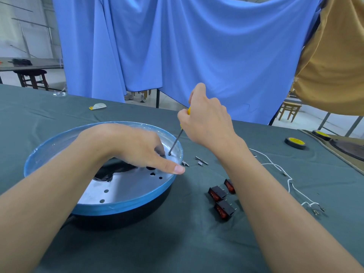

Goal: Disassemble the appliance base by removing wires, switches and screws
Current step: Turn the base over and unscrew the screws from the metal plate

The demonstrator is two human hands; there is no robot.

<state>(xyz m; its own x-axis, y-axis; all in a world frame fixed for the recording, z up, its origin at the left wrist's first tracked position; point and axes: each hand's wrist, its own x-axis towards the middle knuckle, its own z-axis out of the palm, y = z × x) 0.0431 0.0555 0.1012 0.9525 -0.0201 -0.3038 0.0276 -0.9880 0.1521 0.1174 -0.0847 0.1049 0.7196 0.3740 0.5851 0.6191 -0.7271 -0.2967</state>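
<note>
A round appliance base [126, 205] with a blue rim and a silver, holed inner plate sits on the dark green cloth. My left hand [136, 146] rests inside it, thumb pressed on the right rim. My right hand [206, 121] grips a yellow-handled screwdriver [176, 141], its tip set on a screw [169, 154] near the plate's right edge. Three black rocker switches with red faces [221, 200] lie to the right of the base. Loose metal screws and spacers [201, 160] lie just beyond the rim. White wires [289, 180] with metal terminals trail further right.
A roll of black tape with a yellow core [295, 143] lies at the right, beside a tan mat holding another roll [321, 134]. A white and yellow scrap [98, 106] lies at the far left. A blue curtain [177, 46] hangs behind the table.
</note>
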